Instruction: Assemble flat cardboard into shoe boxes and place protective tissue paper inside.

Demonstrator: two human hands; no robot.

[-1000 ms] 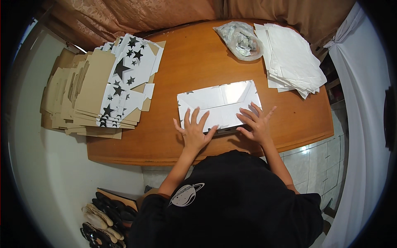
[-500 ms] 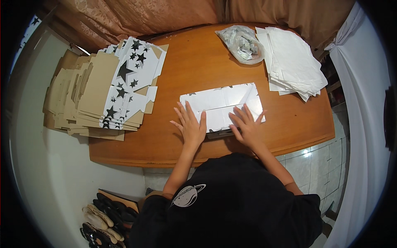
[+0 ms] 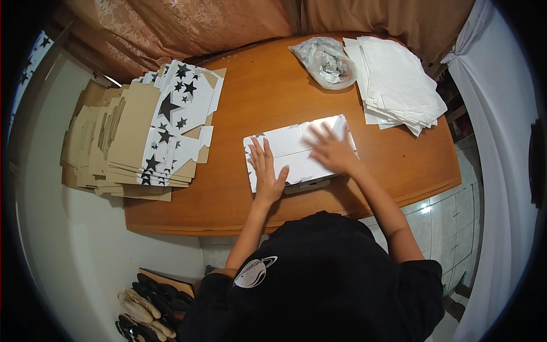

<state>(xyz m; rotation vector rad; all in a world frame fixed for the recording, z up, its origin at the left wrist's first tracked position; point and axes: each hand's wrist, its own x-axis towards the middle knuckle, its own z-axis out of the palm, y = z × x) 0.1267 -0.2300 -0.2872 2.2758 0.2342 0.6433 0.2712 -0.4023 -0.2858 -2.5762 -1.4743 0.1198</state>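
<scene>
A white cardboard box (image 3: 293, 165) with black star prints along its edges stands closed on the wooden table, in front of me. My left hand (image 3: 265, 172) rests flat on the left part of its top, fingers extended and the thumb apart. Over the right part of the top is my right hand (image 3: 331, 150), its spread fingers smeared by motion. Whether that hand touches the surface, I cannot tell. Neither hand grips anything. A seam runs across the top between the two hands.
At the left lies a tall stack of flat brown cardboard blanks (image 3: 134, 128), a star-printed sheet (image 3: 176, 117) uppermost. Far right are a clear plastic bag (image 3: 329, 64) of small silvery pieces and a pile of white paper sheets (image 3: 399, 85). Several shoes (image 3: 154, 305) sit at lower left.
My right hand has moved up and leftward across the box top. My left hand stays on the left part, fingers closer together. The whole view has shifted slightly.
</scene>
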